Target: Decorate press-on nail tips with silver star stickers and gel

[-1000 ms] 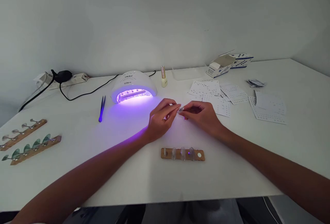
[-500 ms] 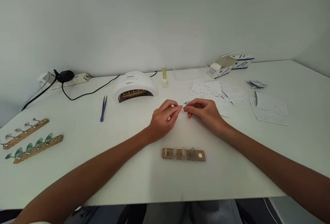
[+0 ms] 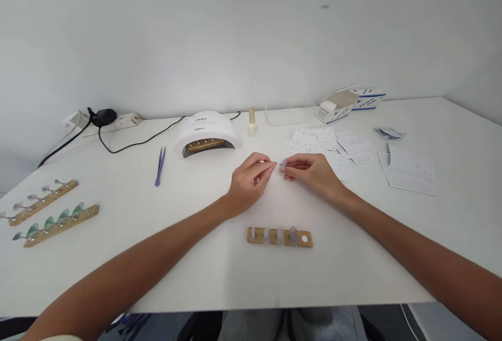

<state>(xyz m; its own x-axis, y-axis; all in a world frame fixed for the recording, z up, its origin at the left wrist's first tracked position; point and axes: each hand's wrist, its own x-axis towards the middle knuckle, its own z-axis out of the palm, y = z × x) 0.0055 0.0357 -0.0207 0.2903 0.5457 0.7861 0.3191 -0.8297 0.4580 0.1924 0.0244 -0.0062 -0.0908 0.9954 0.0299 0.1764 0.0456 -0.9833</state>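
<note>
My right hand [image 3: 308,171] pinches a clear false nail [image 3: 283,165] between thumb and fingertips. Just left of it, my left hand [image 3: 253,176] has its thumb and forefinger pressed together. Whatever the left fingertips hold is too small to make out. Below both hands lies a wooden nail display strip [image 3: 306,244] carrying several clear false nails [image 3: 280,236]. A white round spot shows bare at its right end.
A white nail lamp [image 3: 206,124], unlit, has a wooden strip inside. Around it are tweezers [image 3: 160,166], a polish bottle [image 3: 252,124], sticker sheets [image 3: 358,147], boxes [image 3: 337,104], foil packets [image 3: 388,133], a clear tray [image 3: 288,117] and strips with green nails [image 3: 63,226].
The lamp's purple light has gone out. The false nail in my right fingers has turned more upright, and a small gap shows between it and my left fingertips.
</note>
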